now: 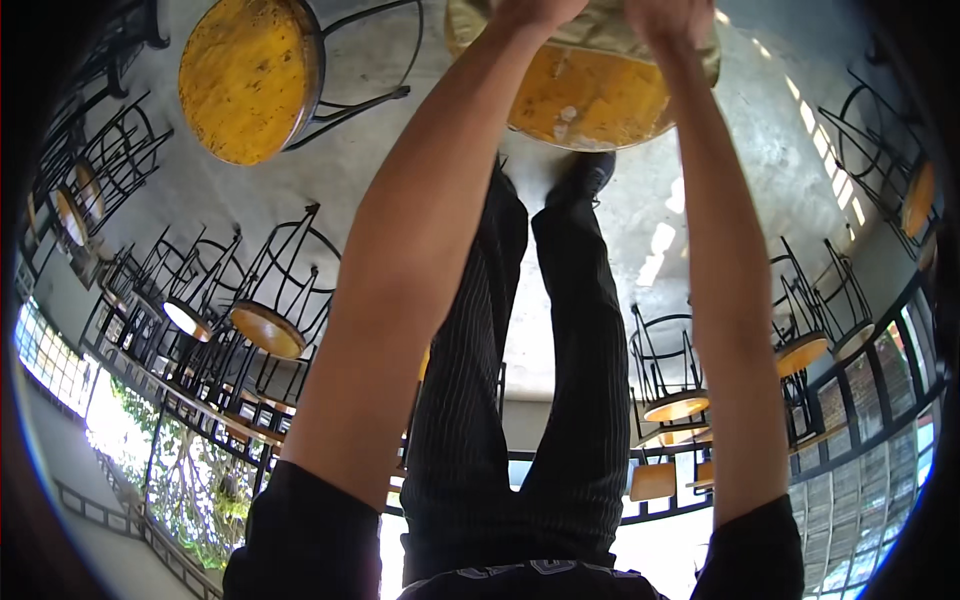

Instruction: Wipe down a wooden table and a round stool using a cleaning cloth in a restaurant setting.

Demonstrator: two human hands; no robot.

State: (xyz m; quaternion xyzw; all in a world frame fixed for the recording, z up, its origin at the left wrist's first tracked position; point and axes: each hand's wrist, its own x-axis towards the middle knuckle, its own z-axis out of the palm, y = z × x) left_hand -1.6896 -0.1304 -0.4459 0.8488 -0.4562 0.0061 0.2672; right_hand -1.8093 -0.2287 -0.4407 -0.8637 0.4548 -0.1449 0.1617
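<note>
A khaki cloth item [600, 28], perhaps a rag or a bag, lies across the yellow round top of a stool or small table [592, 94] at the upper edge of the view. The worn yellow surface has pale patches along its near rim. Both my arms stretch out to it. My left hand [551, 10] is at the cloth's left part, cut off by the picture's edge. On the right part rests my right hand [673, 21], slightly blurred. The fingers of both hands are mostly out of view, so their grip on the cloth is not shown.
A yellow-topped stool [244, 82] with black metal legs stands at the upper left. Upturned stools [268, 328] crowd the left side, more upturned stools [675, 405] the right. My shoe [592, 174] is on the grey concrete floor [435, 97]. Railings and windows line the rim.
</note>
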